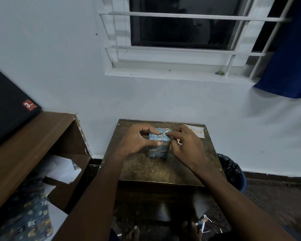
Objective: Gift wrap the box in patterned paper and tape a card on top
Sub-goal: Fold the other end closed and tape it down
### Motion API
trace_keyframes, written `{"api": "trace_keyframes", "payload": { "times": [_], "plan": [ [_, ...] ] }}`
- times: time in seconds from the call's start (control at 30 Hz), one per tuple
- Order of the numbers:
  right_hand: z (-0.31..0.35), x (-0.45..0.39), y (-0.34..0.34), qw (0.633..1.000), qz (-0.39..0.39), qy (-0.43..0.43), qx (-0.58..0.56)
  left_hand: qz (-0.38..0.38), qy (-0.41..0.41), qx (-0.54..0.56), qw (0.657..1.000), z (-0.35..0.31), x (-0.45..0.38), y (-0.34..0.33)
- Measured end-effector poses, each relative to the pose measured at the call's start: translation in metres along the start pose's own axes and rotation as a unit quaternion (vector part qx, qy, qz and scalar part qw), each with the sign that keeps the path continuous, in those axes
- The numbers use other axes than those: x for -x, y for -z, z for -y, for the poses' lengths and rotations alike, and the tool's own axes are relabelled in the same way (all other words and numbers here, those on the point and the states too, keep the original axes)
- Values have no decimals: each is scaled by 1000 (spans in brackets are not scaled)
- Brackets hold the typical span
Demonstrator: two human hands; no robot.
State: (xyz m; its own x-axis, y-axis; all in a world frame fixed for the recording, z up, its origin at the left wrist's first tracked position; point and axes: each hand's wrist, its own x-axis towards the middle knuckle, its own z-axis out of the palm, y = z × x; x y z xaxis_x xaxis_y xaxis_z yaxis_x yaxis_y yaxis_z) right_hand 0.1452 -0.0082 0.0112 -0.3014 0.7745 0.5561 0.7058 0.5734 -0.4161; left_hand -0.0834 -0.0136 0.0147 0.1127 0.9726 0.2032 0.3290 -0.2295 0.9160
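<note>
On the small wooden table (156,171), left hand (137,140) grips the wrapped box (158,148), thumb across its front. It's blue patterned paper, crinkly, standing upright, long axis vertical. Right hand (184,145) pinches the top fold; card (196,130) lies behind.

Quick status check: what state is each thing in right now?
box: upright on the table, covered in patterned paper
left hand: grips the box top
right hand: pinches paper at the top edge
card: lying flat on the table, not taped
bin: lined, beside the table
</note>
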Motion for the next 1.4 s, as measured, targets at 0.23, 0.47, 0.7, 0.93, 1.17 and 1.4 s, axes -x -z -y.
{"api": "trace_keyframes", "payload": {
  "times": [0.23,0.47,0.7,0.93,1.17,1.4],
  "plan": [
    [2,0,-1,1000,-4,10,2,0,-2,-16,1000,1,0,1],
    [5,-1,-1,990,47,17,135,5,3,-24,1000,-3,-2,1],
    [9,-10,10,986,86,-1,142,2,7,-31,999,-5,-1,0],
    [9,-8,6,994,88,-6,59,18,-5,-43,999,-6,0,0],
    [3,-10,6,982,21,-116,-150,4,-34,-43,998,-8,-7,-6],
    [3,-14,0,979,-29,-133,-155,-136,-115,-163,970,-6,-10,-22]
  ]
}}
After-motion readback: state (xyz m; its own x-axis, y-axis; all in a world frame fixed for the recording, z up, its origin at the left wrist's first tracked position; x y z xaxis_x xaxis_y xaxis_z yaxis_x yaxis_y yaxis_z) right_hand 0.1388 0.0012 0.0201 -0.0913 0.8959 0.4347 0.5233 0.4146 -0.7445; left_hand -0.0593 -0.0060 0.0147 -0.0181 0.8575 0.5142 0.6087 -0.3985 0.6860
